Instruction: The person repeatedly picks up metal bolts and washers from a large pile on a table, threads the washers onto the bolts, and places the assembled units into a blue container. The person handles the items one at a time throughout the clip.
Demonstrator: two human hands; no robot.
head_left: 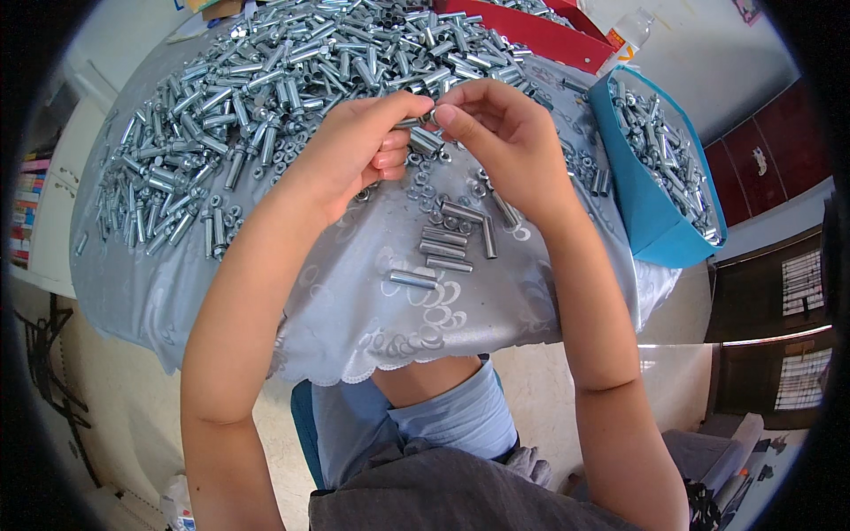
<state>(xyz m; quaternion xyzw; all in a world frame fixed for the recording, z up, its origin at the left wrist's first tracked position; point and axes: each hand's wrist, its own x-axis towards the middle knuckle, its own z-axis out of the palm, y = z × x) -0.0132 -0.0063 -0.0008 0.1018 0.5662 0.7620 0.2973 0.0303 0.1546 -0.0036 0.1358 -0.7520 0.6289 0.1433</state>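
My left hand (pixel 361 146) is closed, with a metal bolt (pixel 412 123) gripped between thumb and curled fingers. My right hand (pixel 509 142) meets it at the bolt's end, thumb and fingertips pinched on a small metal piece that looks like a nut; the fingers partly hide it. Beneath both hands lie loose nuts (pixel 423 190) and several metal sleeves. One sleeve (pixel 413 280) lies apart, closer to me, and others (pixel 444 236) sit in a loose row just beyond it.
A large heap of bolts and sleeves (pixel 354 62) spreads over the far and left table. On the right stands a blue fabric bin (pixel 633 190) filled with bolts. Behind it are a red box (pixel 540 40) and a clear bottle (pixel 630 34). A silvery tablecloth (pixel 354 327) hangs over the near edge.
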